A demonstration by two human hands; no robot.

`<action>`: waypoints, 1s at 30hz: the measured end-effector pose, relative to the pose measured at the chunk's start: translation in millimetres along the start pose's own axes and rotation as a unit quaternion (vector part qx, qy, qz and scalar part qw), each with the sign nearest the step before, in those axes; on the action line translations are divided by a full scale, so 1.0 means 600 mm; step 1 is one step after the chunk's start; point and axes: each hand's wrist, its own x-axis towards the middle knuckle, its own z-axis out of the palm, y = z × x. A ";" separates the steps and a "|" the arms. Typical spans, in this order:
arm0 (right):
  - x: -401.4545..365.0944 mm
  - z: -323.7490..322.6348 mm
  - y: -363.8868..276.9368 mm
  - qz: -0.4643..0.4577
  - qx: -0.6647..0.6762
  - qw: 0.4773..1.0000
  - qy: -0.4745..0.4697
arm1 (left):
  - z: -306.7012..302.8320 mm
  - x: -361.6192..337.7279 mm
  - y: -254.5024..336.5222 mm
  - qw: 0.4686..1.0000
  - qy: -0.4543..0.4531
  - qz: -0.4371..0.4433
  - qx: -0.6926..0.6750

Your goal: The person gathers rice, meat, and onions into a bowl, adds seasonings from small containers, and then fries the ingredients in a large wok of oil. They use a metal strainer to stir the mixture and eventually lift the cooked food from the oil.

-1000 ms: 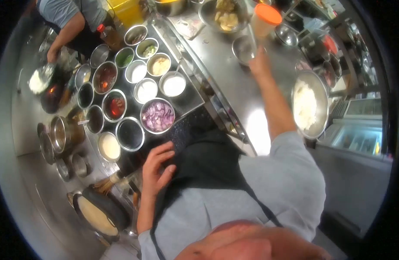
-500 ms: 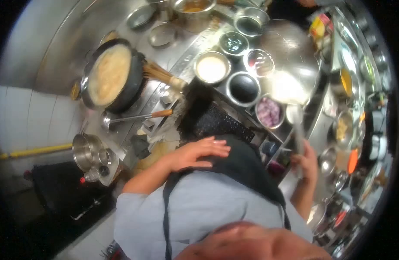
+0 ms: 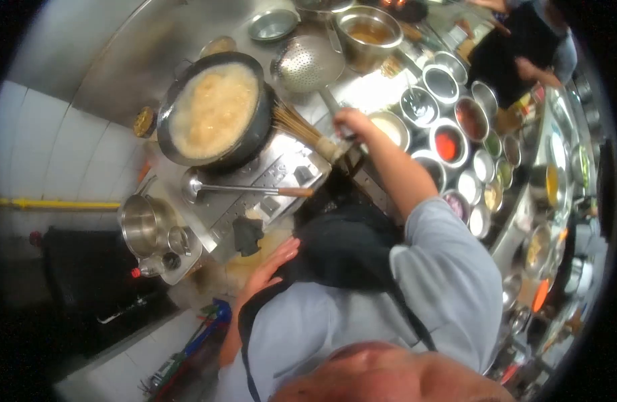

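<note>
My right hand (image 3: 352, 124) is stretched out over the stove edge and closed on the long handle of a perforated metal skimmer (image 3: 308, 63). The skimmer's bowl hangs just right of a black wok (image 3: 215, 110) full of bubbling pale liquid. A bamboo brush (image 3: 307, 132) lies by the wok's right rim, just under my right hand. My left hand (image 3: 271, 268) rests flat against my black apron (image 3: 342, 244), fingers apart, holding nothing.
A ladle (image 3: 241, 189) lies across the stove front below the wok. Several steel seasoning bowls (image 3: 456, 144) line the counter on the right. A steel pot (image 3: 144, 224) stands at the left, a broth pot (image 3: 369, 27) behind. Another person (image 3: 523, 47) works at the top right.
My right hand has swung the skimmer from over the seasoning bowls up to beside the wok. My left hand slid off the apron front to my side. The view turned toward the wok.
</note>
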 end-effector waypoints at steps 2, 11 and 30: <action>0.057 -0.006 -0.010 0.000 0.006 1.000 -0.010 | 0.006 0.007 -0.005 0.998 0.058 -0.025 0.003; 0.167 -0.096 -0.036 -0.139 -0.035 0.977 0.157 | 0.006 0.128 0.007 0.986 0.151 -0.058 -0.045; 0.117 0.077 -0.275 -0.321 -0.564 0.760 -0.025 | 0.022 0.096 0.007 0.947 0.301 -0.110 -0.028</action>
